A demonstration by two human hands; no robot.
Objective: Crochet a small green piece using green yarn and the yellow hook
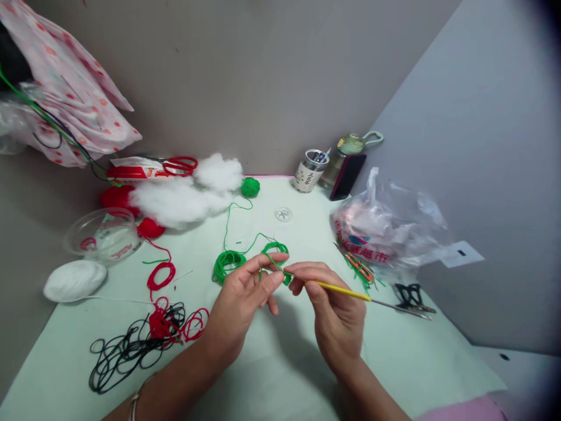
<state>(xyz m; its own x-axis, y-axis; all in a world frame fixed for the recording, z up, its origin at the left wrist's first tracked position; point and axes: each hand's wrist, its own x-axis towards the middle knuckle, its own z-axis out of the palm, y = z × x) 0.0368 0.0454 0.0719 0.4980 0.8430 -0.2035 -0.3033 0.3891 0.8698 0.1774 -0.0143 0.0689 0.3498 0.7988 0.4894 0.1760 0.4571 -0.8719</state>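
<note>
My right hand (335,310) is closed around a crochet hook (344,290) with a yellow grip, its metal shaft pointing out to the right. The hook's tip meets my left hand (248,298), which pinches green yarn (276,263), with a strand running over the index finger. A small green stitched bit (287,279) shows between the hands, partly hidden by the fingers. Just behind my left hand lies a loose coil of green yarn (228,264). From there a strand leads back to a small green ball (250,187).
White stuffing (184,202), red scissors (180,166), a clear plastic lid (100,234) and white yarn (75,280) lie left, with tangled black cord (127,351) nearer. A pen tin (310,171), bottle (346,152), phone (347,177), plastic bag (385,222) and orange snips (359,266) stand right.
</note>
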